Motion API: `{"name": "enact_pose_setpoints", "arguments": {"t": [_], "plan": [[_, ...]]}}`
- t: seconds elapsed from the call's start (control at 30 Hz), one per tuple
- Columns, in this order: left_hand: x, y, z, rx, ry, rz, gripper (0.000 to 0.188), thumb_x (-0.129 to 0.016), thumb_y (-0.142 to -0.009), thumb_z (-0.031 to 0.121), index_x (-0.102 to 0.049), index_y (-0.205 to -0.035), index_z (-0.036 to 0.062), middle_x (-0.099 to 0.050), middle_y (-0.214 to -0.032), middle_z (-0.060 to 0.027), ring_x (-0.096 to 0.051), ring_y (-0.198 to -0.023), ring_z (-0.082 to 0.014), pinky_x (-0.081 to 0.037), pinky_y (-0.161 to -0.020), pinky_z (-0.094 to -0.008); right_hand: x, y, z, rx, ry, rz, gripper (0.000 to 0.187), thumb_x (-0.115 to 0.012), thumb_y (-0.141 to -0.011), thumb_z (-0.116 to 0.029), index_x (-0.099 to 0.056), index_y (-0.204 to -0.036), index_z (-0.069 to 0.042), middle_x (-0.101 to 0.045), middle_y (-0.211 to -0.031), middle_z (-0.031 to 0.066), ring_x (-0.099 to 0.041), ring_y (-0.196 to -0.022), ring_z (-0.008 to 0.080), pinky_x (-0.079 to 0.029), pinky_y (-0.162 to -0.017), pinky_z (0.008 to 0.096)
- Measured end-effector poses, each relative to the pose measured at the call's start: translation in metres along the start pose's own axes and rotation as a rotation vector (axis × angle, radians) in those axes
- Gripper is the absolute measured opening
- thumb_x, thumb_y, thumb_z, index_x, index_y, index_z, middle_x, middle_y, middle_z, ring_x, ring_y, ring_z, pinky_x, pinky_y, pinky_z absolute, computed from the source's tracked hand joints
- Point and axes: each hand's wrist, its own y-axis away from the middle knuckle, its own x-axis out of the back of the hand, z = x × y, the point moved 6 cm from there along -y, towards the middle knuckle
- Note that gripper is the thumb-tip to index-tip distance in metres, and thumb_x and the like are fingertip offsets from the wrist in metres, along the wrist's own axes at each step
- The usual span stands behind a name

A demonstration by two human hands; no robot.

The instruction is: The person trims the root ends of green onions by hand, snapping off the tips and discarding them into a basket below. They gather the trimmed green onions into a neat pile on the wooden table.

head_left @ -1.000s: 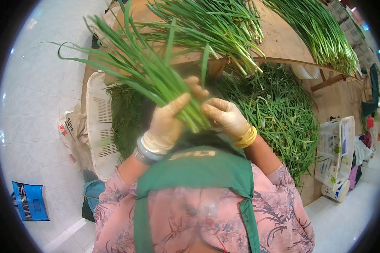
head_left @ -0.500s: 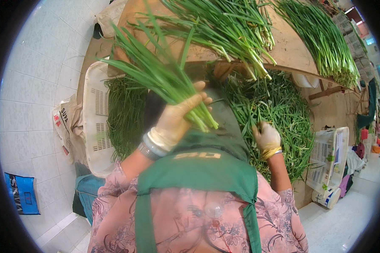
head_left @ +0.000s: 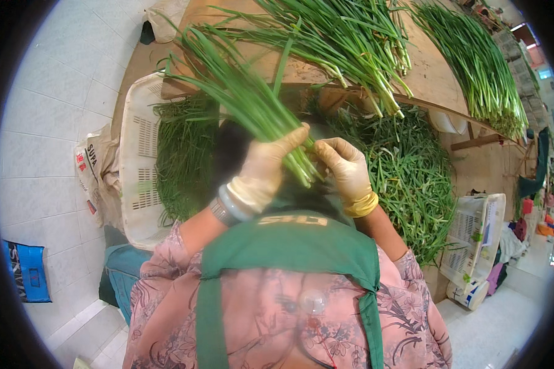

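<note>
My left hand (head_left: 261, 169), in a pale glove, is wrapped round a bunch of garlic chives (head_left: 237, 101). Its cut, pale ends point down toward my apron, and the long leaves fan up and left over the table edge. Against the right side of the bunch, just above the stem ends, my gloved right hand (head_left: 348, 172) pinches thumb and forefinger on an outer stalk. What exactly lies between those fingertips is partly hidden. More garlic chives (head_left: 345, 49) lie loose on the wooden table (head_left: 434, 80) ahead of me.
At far right on the table is a neat pile of chives (head_left: 474, 67). A white plastic crate (head_left: 140, 160) with greens stands at my left. Below the table edge, right, lies a big heap of loose leaves (head_left: 406, 178). Another white crate (head_left: 468, 240) stands at right.
My right hand has left the leaf heap and come up and left to the stems of the bunch. The left hand still grips the bunch, now more upright.
</note>
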Motion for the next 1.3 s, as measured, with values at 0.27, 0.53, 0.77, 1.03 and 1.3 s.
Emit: {"name": "enact_pose_setpoints", "arguments": {"t": [0.27, 0.53, 0.77, 1.03, 1.3], "plan": [[-0.002, 0.005, 0.002, -0.035, -0.040, 0.100, 0.019, -0.073, -0.089, 0.012, -0.070, -0.105, 0.0021, -0.070, -0.090, -0.0042, -0.064, -0.078, -0.0146, -0.053, -0.064, -0.0295, 0.010, -0.002, 0.001, 0.120, -0.019, 0.160, 0.019, -0.065, -0.095, -0.019, -0.066, -0.094, 0.000, -0.061, -0.073, 0.0015, -0.050, -0.058, 0.0076, -0.041, -0.052, 0.0231], [-0.006, 0.012, 0.020, -0.134, 0.050, 0.069, 0.017, -0.073, -0.089, 0.014, -0.069, -0.102, 0.0041, -0.067, -0.089, -0.0034, -0.064, -0.082, -0.0155, -0.054, -0.071, -0.0318, 0.112, 0.016, 0.034, 0.046, 0.272, 0.374, 0.022, -0.060, -0.094, -0.020, -0.056, -0.079, -0.004, -0.058, -0.070, 0.0030, -0.054, -0.061, 0.0110, -0.046, -0.056, 0.0276], [-0.003, 0.004, 0.024, 0.059, 0.530, -0.075, 0.008, -0.062, -0.088, 0.008, -0.063, -0.096, 0.0051, -0.069, -0.107, -0.0124, -0.069, -0.092, -0.0210, -0.054, -0.095, -0.0450, 0.217, 0.051, 0.021, -0.157, 1.799, 0.250, 0.029, -0.063, -0.090, -0.033, -0.069, -0.101, -0.008, -0.070, -0.104, 0.0175, -0.068, -0.090, 0.0370, -0.054, -0.080, 0.0441], [-0.017, -0.001, 0.056, 0.162, 0.698, -0.476, 0.025, -0.047, -0.104, 0.014, -0.058, -0.120, -0.0019, -0.025, -0.059, 0.0047, -0.029, -0.046, -0.0075, -0.035, -0.051, -0.0251, 0.065, -0.046, -0.147, 0.553, 1.914, 0.330, 0.022, -0.070, -0.086, -0.034, -0.071, -0.087, -0.012, -0.070, -0.083, 0.0141, -0.070, -0.077, 0.0314, -0.056, -0.068, 0.0427], [-0.012, 0.014, 0.082, 0.033, 0.534, -0.319, 0.027, -0.050, -0.104, 0.020, -0.060, -0.121, 0.0014, -0.026, -0.064, 0.0069, -0.032, -0.054, -0.0050, -0.033, -0.059, -0.0233, 0.117, -0.033, -0.211, 0.338, 0.366, 0.129, 0.041, -0.058, -0.098, -0.038, -0.071, -0.081, -0.003, -0.061, -0.063, -0.0001, -0.046, -0.045, 0.0048, -0.035, -0.041, 0.0228]]}}
